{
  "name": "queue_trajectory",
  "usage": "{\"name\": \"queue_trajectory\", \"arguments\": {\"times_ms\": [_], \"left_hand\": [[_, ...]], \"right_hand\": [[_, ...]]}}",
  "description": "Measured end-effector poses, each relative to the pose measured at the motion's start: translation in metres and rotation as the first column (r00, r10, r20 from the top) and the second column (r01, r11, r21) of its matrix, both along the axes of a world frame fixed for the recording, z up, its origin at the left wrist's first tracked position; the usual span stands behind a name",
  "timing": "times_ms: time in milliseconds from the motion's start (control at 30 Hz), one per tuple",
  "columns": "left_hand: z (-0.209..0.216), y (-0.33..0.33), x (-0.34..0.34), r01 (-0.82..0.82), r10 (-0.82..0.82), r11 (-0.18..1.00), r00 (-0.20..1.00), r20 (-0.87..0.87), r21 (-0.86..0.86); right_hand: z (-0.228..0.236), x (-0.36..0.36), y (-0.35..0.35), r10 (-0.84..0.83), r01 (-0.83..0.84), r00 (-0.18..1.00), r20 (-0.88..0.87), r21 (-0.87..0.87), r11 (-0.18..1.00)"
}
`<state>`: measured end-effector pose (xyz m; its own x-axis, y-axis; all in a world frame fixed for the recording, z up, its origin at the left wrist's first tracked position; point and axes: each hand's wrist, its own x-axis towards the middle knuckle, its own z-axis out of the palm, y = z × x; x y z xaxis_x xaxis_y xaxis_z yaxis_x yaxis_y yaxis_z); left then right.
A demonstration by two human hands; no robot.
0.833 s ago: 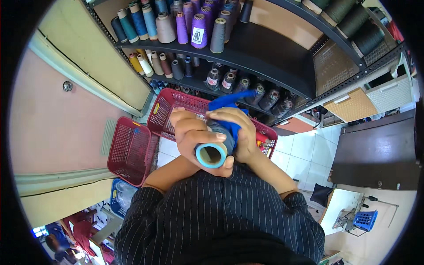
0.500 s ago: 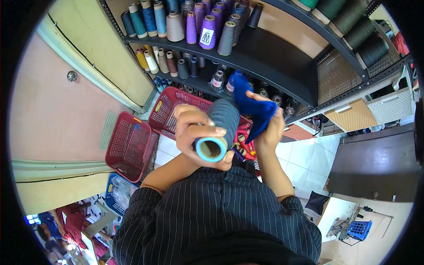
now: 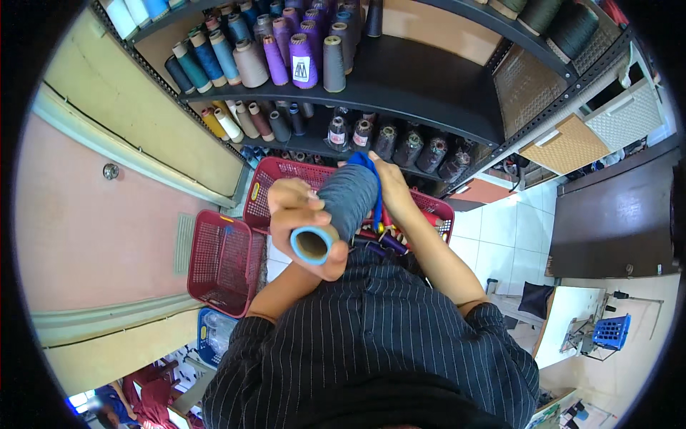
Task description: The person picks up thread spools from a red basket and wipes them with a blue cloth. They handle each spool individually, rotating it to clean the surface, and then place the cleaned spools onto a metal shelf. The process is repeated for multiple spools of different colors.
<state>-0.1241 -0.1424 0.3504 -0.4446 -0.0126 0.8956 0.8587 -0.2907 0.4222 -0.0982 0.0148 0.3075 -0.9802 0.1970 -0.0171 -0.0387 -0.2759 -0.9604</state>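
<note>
A cone of dark grey-blue thread [image 3: 349, 201] is tilted in front of my chest, the light-blue-rimmed open end of its tube facing up toward me. My left hand [image 3: 291, 206] is closed around that end, fingers over the top and thumb below. At the cone's far end, a royal blue cloth [image 3: 378, 207] lies against the thread. My right hand [image 3: 391, 187] presses this cloth to the cone's far right side; its fingertips curl over the fabric and are partly hidden.
Below the cone, a red plastic basket [image 3: 443, 209] holds red, yellow and purple thread spools. Another red basket [image 3: 223, 259] stands left, near a blue basket [image 3: 207, 350]. Ahead, a black shelf [image 3: 429, 86] carries many thread cones, some wrapped in plastic.
The blue cloth, earlier spread out beside the cone in my right hand, now wraps against the cone's far end. Both hands and the cone have shifted slightly left in view.
</note>
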Motion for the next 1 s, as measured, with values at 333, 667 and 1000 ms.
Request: {"name": "queue_trajectory", "arguments": {"times_ms": [333,667,1000], "left_hand": [[0.006,0.001,0.004,0.009,-0.015,0.996,0.998,-0.067,-0.086],[0.005,-0.014,-0.005,-0.081,0.068,0.98,0.995,-0.078,-0.181],[0.011,-0.017,-0.013,-0.181,0.152,0.965,0.976,-0.156,-0.192]], "right_hand": [[0.065,0.032,-0.016,0.219,0.021,0.899,-0.38,0.536,0.844],[-0.013,0.008,-0.015,0.133,-0.11,0.974,-0.181,0.131,0.985],[0.06,0.001,-0.018,0.336,-0.075,0.865,-0.373,0.566,0.821]]}}
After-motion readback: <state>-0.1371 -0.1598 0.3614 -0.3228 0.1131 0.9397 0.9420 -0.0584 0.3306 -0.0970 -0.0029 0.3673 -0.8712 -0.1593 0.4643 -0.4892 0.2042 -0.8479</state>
